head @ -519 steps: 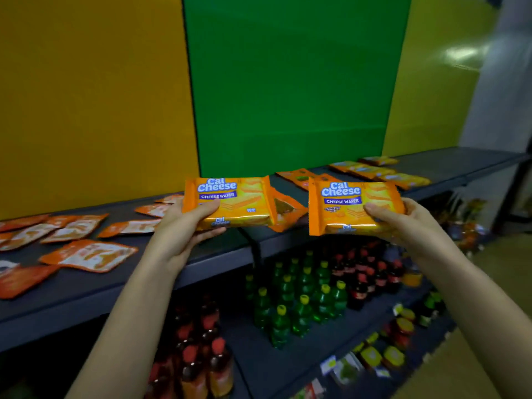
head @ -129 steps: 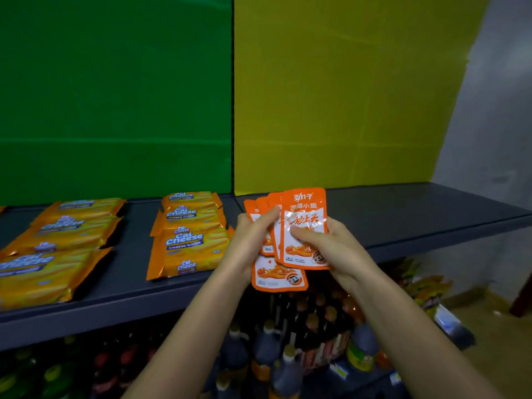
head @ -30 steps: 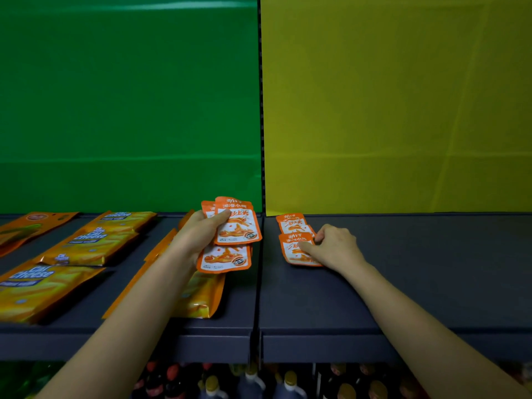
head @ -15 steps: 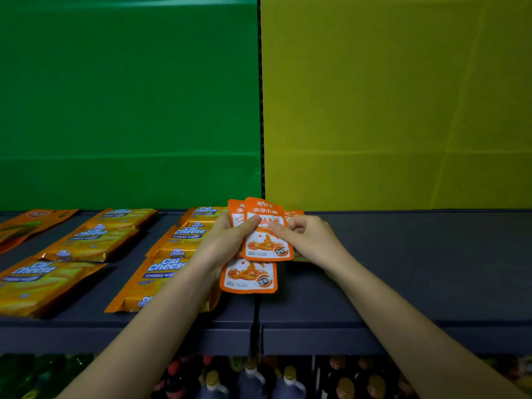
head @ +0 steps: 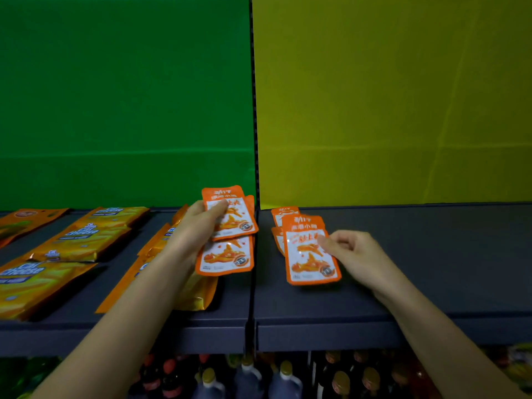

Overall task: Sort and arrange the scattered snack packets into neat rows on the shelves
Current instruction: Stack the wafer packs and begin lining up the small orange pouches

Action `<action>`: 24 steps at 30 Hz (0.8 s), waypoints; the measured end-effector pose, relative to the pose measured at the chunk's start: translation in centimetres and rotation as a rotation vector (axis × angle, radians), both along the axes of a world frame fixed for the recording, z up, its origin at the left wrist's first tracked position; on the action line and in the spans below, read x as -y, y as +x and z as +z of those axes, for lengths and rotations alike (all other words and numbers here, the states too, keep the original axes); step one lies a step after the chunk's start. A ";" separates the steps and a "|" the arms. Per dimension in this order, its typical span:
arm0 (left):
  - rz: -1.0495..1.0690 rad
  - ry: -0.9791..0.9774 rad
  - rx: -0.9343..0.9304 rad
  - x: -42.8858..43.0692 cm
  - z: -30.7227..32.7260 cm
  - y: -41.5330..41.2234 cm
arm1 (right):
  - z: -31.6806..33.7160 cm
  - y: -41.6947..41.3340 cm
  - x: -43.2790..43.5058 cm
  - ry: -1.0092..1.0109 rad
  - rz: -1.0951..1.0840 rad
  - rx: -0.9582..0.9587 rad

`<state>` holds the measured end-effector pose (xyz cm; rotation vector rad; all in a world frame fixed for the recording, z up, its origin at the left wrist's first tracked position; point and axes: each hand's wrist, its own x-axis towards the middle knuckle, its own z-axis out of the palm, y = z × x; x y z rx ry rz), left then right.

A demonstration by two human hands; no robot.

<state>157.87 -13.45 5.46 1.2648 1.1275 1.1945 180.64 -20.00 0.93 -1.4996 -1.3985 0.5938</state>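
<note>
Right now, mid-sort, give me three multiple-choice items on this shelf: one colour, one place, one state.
1. The back panel behind the Cal Cheese wafer packs is: A) green B) red C) white.
2. The fish-snack packet pinched by the right grip is: A) on the wafer packs B) over the shelf before the yellow panel C) in a basket.
3. The left grip: A) is empty B) presses the shelf C) holds a fan of fish-snack packets.
Answers: 1 A, that back panel shows green; 2 B, it is right of the panel seam; 3 C, its thumb clamps the fan.
</note>
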 end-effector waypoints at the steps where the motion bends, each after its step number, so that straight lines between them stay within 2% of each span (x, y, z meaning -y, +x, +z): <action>1: 0.002 -0.005 -0.003 -0.1 0.1 -0.2 | -0.5 0.1 0.4 -0.032 -0.020 0.053; 9: -0.033 -0.042 -0.022 0.0 0.3 0.4 | -1.4 -1.0 1.3 -0.149 -0.067 0.398; 17: -0.062 -0.044 -0.032 -0.2 0.3 1.0 | -1.1 -1.1 1.6 -0.142 -0.104 0.567; 20: -0.086 -0.036 -0.028 -0.1 0.3 1.5 | -0.4 -1.1 1.9 -0.090 -0.196 0.678; 22: -0.105 -0.026 -0.019 0.0 0.3 2.2 | 0.6 -1.3 1.7 -0.039 -0.227 0.648; 24: -0.136 -0.005 0.001 0.2 0.2 3.3 | 1.8 -1.7 1.1 -0.028 -0.166 0.504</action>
